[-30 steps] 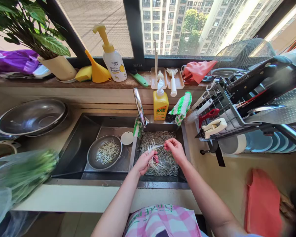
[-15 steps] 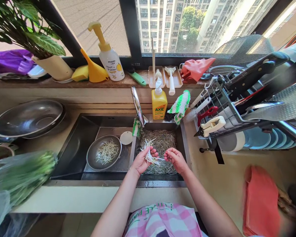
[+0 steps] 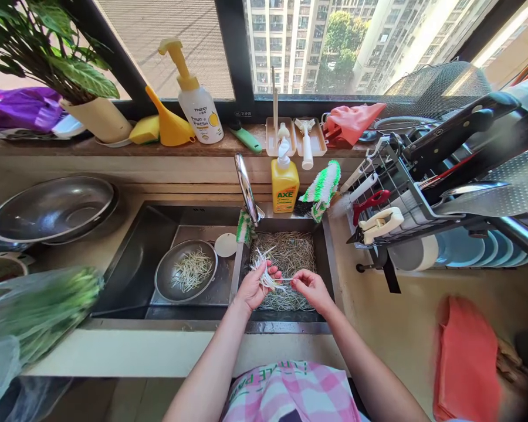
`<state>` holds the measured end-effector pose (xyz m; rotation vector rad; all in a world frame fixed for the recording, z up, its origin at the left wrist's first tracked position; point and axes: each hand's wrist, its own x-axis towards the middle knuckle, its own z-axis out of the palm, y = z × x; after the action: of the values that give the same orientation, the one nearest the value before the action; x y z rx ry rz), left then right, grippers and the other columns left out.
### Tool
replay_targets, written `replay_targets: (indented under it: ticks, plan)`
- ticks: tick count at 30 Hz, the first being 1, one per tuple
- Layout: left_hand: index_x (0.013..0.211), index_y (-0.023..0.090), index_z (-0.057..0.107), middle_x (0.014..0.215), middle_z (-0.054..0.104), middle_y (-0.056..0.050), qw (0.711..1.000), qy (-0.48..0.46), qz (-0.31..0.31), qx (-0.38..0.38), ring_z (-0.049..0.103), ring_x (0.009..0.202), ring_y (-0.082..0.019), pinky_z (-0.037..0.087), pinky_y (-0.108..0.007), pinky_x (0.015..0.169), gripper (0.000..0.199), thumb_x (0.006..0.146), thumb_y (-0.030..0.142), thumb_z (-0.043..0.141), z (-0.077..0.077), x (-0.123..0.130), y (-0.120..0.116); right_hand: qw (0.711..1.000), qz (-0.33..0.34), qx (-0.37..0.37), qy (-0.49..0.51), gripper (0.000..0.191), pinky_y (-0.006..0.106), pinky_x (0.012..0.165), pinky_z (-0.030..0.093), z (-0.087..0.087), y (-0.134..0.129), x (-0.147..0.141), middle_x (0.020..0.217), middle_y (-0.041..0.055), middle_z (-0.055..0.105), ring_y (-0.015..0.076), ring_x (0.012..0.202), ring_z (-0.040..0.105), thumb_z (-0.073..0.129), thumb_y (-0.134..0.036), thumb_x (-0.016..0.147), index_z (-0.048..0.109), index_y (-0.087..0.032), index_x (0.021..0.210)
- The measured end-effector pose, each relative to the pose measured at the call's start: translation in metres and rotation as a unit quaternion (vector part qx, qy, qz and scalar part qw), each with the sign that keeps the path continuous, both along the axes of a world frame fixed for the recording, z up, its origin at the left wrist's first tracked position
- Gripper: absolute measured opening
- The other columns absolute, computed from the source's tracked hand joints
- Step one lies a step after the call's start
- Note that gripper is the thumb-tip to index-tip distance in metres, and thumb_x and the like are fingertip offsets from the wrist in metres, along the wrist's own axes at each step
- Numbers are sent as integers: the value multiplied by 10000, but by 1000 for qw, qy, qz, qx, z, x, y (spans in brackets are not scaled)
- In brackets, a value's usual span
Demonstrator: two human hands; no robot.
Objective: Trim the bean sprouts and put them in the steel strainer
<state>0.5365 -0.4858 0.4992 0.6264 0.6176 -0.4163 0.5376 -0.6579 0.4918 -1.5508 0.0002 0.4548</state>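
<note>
– What was hard to make out, starting at the left?

– The bag of greens [image 3: 35, 316] at the left edge was blurred and cut off by the frame; the steel basin [image 3: 53, 208] behind it ran partly out of view; in the sink [image 3: 136, 264], the small steel bowl [image 3: 185, 271] showed pale sprouts plainly enough.

– And the hands?

– The left hand [image 3: 255, 287] was curled shut around a small bunch of bean sprouts [image 3: 266, 271], over the mass of sprouts [image 3: 290, 252] in the right basin; how many strands it held I could not tell; the right hand [image 3: 311, 288] had finger and thumb pinched together on one strand's end, just beside the left; the pinch itself was too small to read closely. Farther right, the dish rack [image 3: 405, 199] was crowded, and the red cloth [image 3: 466, 357] was blurred.

– What had changed from half a second before?

– Little; the right hand had moved closer to the left, nearly touching it, and both had stayed above the same basin; the bunch remained in the left hand's grip.
</note>
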Motion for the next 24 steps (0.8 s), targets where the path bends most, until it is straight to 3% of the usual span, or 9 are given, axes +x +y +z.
replay_targets:
  ticks: [3, 6, 9, 14, 18, 24]
  plan:
    - [861, 144, 543, 634, 602, 2, 1000, 16, 16, 2, 606, 587, -116, 504, -316, 668, 145, 774, 259, 529, 0, 1, -2, 998, -60, -7, -30, 133, 231, 551, 408, 0, 4, 2, 580, -20, 512, 109, 551, 479, 538, -266, 703, 503, -175, 612]
    - [838, 140, 541, 603, 586, 8, 998, 36, 44, -12, 592, 551, -106, 509, -310, 643, 114, 792, 236, 501, 0, 4, -2, 991, -128, 32, -15, 132, 253, 592, 445, 4, 5, 2, 642, -1, 543, 125, 598, 517, 515, -301, 726, 509, -183, 666]
    - [820, 138, 539, 620, 594, -7, 995, 52, 81, -24, 606, 585, -124, 512, -326, 648, 104, 804, 220, 476, 1, 7, -2, 995, -92, 38, -10, 143, 264, 604, 459, 6, 5, -3, 686, 12, 571, 136, 623, 540, 533, -329, 729, 532, -186, 724]
    - [789, 131, 541, 648, 611, -25, 987, 87, 129, -35, 616, 601, -137, 515, -324, 631, 117, 818, 183, 441, 2, 9, -5, 988, -20, -63, -136, 137, 264, 646, 444, 2, 10, -15, 764, 25, 593, 140, 681, 538, 524, -262, 747, 590, -190, 842]
    - [767, 127, 545, 649, 613, -32, 986, 96, 130, -51, 619, 616, -147, 512, -336, 639, 135, 820, 180, 433, 2, 9, -8, 972, -21, -112, -205, 137, 264, 650, 428, 1, 13, -15, 782, 27, 593, 139, 695, 527, 490, -220, 767, 599, -199, 846]
    - [735, 120, 555, 645, 610, -34, 982, 94, 155, -55, 618, 624, -149, 506, -358, 673, 178, 827, 185, 418, 3, 7, -14, 968, -55, -130, -207, 123, 250, 620, 397, 2, 13, -15, 732, 24, 564, 135, 665, 495, 463, -229, 775, 578, -187, 767]
